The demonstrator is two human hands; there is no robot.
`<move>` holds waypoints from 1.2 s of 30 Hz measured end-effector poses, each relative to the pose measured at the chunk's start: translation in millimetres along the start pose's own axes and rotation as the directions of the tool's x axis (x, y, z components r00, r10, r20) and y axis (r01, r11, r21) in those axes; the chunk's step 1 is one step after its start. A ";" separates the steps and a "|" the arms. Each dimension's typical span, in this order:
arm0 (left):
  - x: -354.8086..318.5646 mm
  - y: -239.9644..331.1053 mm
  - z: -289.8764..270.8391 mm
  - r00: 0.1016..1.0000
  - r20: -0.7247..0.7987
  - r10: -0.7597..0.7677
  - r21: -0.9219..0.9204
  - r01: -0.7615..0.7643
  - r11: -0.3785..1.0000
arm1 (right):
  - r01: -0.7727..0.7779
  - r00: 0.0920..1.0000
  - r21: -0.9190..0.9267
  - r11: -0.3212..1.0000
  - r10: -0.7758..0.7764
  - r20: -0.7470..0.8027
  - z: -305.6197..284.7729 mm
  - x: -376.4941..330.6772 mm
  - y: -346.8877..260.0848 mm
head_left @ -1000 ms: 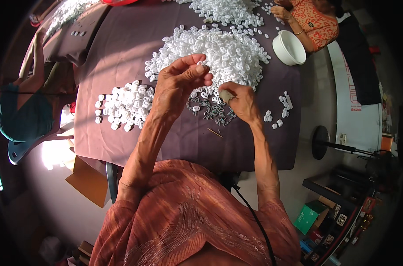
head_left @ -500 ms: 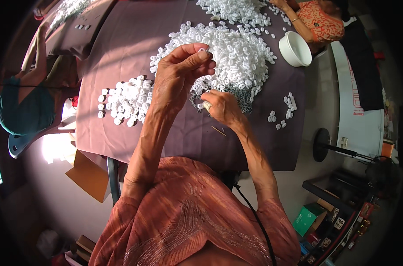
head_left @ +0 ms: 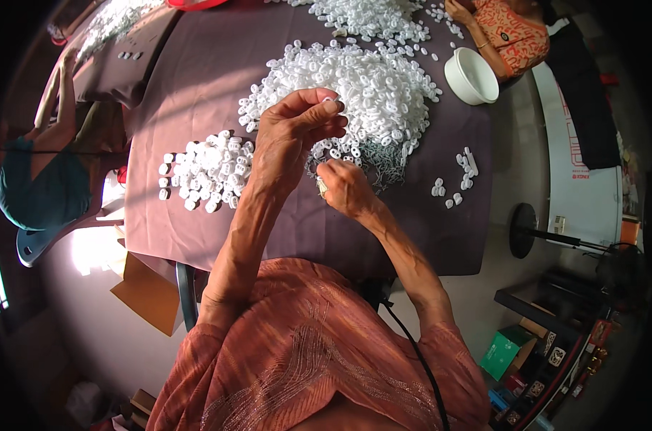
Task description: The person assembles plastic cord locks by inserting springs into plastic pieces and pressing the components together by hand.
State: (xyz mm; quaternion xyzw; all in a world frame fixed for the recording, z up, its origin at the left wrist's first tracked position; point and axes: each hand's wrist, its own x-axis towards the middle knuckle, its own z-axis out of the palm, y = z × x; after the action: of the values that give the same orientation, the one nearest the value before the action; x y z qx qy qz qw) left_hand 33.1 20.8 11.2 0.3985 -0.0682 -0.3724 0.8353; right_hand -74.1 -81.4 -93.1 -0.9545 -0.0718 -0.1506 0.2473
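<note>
My left hand (head_left: pixel 286 136) is raised in front of a big heap of small white oval plastic pieces (head_left: pixel 355 79), many with a hole. Its thumb and forefinger pinch one small white piece (head_left: pixel 329 100), mostly covered by the fingertips. Lower and to the right, my right hand (head_left: pixel 349 188) is closed, its fingers curled at the near edge of a pile of thin grey metal pins or screws (head_left: pixel 385 161). Something pale (head_left: pixel 321 188) shows at its fingers, perhaps a finger wrap. Whatever the right fingers hold is hidden.
Thicker white pieces (head_left: pixel 215 169) form a pile on the left of the brown tablecloth (head_left: pixel 283 233). Several loose pieces (head_left: pixel 439 188) lie at the right. A white tub (head_left: pixel 471 77) stands by a co-worker in orange (head_left: pixel 511 36). Another person in teal (head_left: pixel 42 176) sits at left.
My right hand has shifted slightly left, and its fingers have curled in further. The left hand keeps its pinch. The view has tilted a little, bringing a red rim in at the top.
</note>
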 end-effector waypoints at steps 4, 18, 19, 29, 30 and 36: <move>2.8 -1.0 -4.4 1.000 -0.001 0.011 0.000 -0.011 1.000 | -0.375 0.902 0.659 0.652 0.420 0.099 -39.1 9.4 3.8; -10.6 -9.6 15.5 0.998 0.037 -0.045 0.075 0.042 0.996 | 0.016 0.916 1.000 0.004 0.402 -0.016 -97.4 17.1 -5.7; -11.6 -9.6 16.1 0.997 0.055 -0.048 0.071 0.044 0.996 | 0.018 0.900 0.997 0.072 0.433 -0.048 -100.0 16.9 -5.8; -14.9 -17.1 23.7 0.996 0.053 -0.070 0.035 0.068 0.997 | -0.028 0.814 0.876 0.481 0.519 -0.259 -105.1 36.7 -26.6; -14.3 -17.5 22.3 0.996 0.052 -0.067 0.033 0.066 0.997 | -0.028 0.816 0.876 0.481 0.517 -0.258 -103.4 35.9 -26.2; -13.9 -16.6 21.7 0.997 0.064 -0.052 0.043 0.049 0.998 | -0.163 0.816 0.740 0.653 0.510 -0.271 -113.5 30.7 -26.7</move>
State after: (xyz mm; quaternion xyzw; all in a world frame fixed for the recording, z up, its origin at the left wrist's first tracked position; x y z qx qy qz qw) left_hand 4.9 10.1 16.4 0.4052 -0.0930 -0.4046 0.8146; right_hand -79.4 -112.4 23.3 -0.7251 0.1221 -0.2826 0.6159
